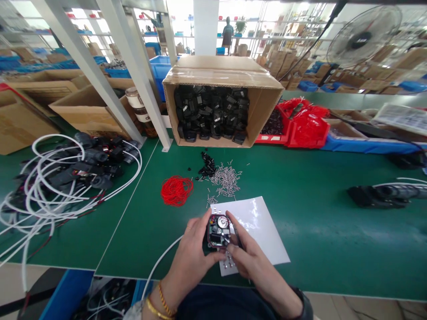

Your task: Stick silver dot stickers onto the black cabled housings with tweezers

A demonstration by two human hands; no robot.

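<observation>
Between both hands, above a white sheet (256, 231), is a small open black housing (219, 231) with a circuit board and a round silvery part showing. My left hand (195, 249) is closed round its left side, thumb along the lower edge. At the right side, the index finger and thumb of my right hand (248, 251) touch the housing. A slim dark tool (238, 238) lies in that hand, its kind hard to make out. Small shiny parts (228, 260) rest on the sheet. A white cable (160, 260) runs below my left hand.
Ahead lie a red wire bundle (176, 190), loose metal pins (226, 180) and small black pieces (207, 165). Behind them stands a carton (223, 73) of black housings. Cabled black units (90, 164) are piled left; another black unit (380, 197) lies right. A metal post (140, 75) rises left.
</observation>
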